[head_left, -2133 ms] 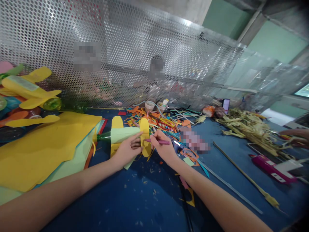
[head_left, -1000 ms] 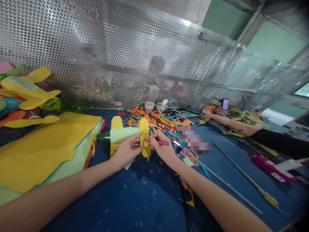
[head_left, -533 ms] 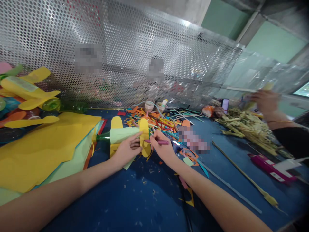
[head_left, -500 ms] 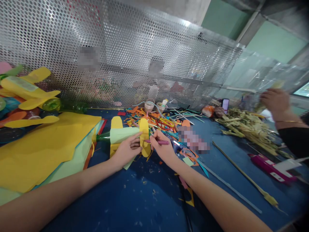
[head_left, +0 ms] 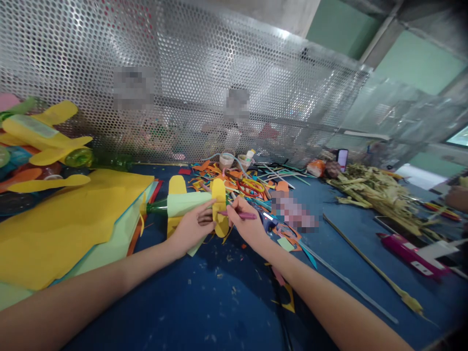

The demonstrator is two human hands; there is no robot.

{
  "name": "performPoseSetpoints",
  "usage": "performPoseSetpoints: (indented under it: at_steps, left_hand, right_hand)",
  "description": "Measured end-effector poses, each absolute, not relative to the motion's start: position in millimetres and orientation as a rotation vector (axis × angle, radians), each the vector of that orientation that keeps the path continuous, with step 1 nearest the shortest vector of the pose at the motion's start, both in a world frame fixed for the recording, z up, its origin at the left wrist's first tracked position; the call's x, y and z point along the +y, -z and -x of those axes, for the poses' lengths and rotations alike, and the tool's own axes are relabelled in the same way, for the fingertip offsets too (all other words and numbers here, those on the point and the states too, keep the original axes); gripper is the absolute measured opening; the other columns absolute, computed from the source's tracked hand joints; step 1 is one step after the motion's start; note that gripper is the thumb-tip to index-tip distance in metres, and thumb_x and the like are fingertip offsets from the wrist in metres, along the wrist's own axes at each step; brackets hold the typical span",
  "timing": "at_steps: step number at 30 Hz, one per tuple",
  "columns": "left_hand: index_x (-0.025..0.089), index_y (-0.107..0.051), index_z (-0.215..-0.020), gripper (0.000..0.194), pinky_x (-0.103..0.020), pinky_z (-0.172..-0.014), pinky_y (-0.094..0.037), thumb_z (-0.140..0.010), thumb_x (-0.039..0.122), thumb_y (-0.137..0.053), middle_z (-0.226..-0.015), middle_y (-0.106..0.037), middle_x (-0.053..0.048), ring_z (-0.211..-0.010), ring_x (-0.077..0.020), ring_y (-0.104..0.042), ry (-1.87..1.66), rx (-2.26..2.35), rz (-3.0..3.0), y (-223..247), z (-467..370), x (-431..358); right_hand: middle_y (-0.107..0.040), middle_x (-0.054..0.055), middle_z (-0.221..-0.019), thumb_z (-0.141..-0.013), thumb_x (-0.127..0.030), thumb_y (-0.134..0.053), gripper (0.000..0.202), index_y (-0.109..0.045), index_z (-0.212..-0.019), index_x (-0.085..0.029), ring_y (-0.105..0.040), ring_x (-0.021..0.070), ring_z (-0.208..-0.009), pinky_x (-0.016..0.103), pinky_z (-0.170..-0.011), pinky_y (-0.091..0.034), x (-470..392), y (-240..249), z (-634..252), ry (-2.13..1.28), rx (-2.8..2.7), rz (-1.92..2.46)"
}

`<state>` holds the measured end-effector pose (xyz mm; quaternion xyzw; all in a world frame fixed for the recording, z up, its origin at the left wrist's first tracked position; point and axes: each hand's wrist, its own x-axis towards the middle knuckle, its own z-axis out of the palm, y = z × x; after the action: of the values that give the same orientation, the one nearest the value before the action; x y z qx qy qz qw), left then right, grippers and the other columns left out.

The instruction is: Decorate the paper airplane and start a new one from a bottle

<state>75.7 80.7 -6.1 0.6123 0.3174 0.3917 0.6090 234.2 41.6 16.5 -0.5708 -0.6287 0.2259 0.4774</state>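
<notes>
A green bottle (head_left: 157, 206) wrapped in pale green paper (head_left: 186, 204) lies on its side on the blue table, its neck to the left. Yellow paper strips cross it: one wing strip (head_left: 177, 184) nearer the neck and a rounded yellow strip (head_left: 219, 195) at the base end. My left hand (head_left: 192, 226) is closed on the bottle, its fingertips against the rounded strip. Between the fingers of my right hand (head_left: 246, 226) is a purple pen (head_left: 247, 215), its tip end at that strip. Whether the tip touches the paper I cannot tell.
Stacked coloured paper (head_left: 73, 219) and finished bottle planes (head_left: 40, 136) occupy the left. Scraps and scissors (head_left: 252, 186) lie behind my hands. To the right are dried husks (head_left: 376, 190), a long stalk (head_left: 365, 261) and a magenta glue gun (head_left: 409, 253). A perforated metal screen (head_left: 197, 73) stands behind.
The other person's raised arm at the right has dropped away, leaving only a blurred part at the edge. My hands, the bottle and the pen stay almost the same.
</notes>
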Motion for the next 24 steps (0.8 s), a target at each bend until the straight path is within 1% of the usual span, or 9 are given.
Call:
performPoseSetpoints:
  at_steps: [4, 7, 16, 19, 22, 24]
  left_hand:
    - [0.013, -0.041, -0.133, 0.07, -0.033, -0.084, -0.048, -0.066, 0.013, -0.062, -0.102, -0.065, -0.007, -0.084, -0.0153, -0.063, -0.898, 0.743, -1.412, 4, -76, 80]
    - [0.013, -0.04, -0.133, 0.07, -0.032, -0.083, -0.048, -0.066, 0.013, -0.062, -0.1, -0.065, -0.007, -0.082, -0.0147, -0.063, -0.894, 0.753, -1.422, 3, -75, 79]
    - [0.014, -0.041, -0.133, 0.069, -0.034, -0.087, -0.048, -0.067, 0.015, -0.062, -0.105, -0.065, -0.009, -0.09, -0.0172, -0.063, -0.905, 0.738, -1.448, 3, -75, 79]
    - [0.014, -0.04, -0.133, 0.07, -0.036, -0.087, -0.048, -0.067, 0.016, -0.062, -0.105, -0.065, -0.009, -0.089, -0.0175, -0.063, -0.901, 0.722, -1.451, 4, -74, 79]
    - [0.013, -0.039, -0.134, 0.071, -0.036, -0.086, -0.048, -0.067, 0.016, -0.062, -0.104, -0.066, -0.009, -0.085, -0.0167, -0.064, -0.901, 0.729, -1.452, 4, -74, 79]
    - [0.012, -0.039, -0.134, 0.07, -0.036, -0.086, -0.048, -0.068, 0.015, -0.062, -0.104, -0.065, -0.009, -0.084, -0.0163, -0.063, -0.901, 0.733, -1.449, 4, -75, 79]
  right_hand:
    - [-0.051, -0.007, -0.05, -0.084, -0.033, -0.047, 0.021, -0.039, -0.068, -0.023, -0.051, 0.0134, -0.05, 0.026, -0.06, -0.04, 42, -16, -234, -0.554, -1.545, 1.405]
    - [-0.049, -0.008, -0.048, -0.084, -0.033, -0.047, 0.022, -0.037, -0.068, -0.023, -0.05, 0.0132, -0.048, 0.026, -0.058, -0.04, 42, -17, -235, -0.561, -1.542, 1.401]
    - [-0.047, -0.008, -0.047, -0.084, -0.032, -0.047, 0.021, -0.037, -0.067, -0.023, -0.047, 0.0121, -0.046, 0.025, -0.053, -0.038, 40, -20, -234, -0.557, -1.498, 1.352]
    - [-0.043, -0.008, -0.046, -0.084, -0.032, -0.046, 0.024, -0.035, -0.065, -0.023, -0.043, 0.0113, -0.043, 0.024, -0.051, -0.036, 40, -23, -235, -0.493, -1.421, 1.327]
    - [-0.038, -0.008, -0.043, -0.083, -0.033, -0.048, 0.03, -0.032, -0.059, -0.023, -0.037, 0.0102, -0.041, 0.024, -0.048, -0.033, 40, -27, -237, -0.374, -1.389, 1.402]
    - [-0.037, -0.008, -0.044, -0.081, -0.034, -0.05, 0.032, -0.031, -0.058, -0.022, -0.037, 0.0098, -0.041, 0.023, -0.046, -0.032, 41, -28, -238, -0.355, -1.395, 1.447]
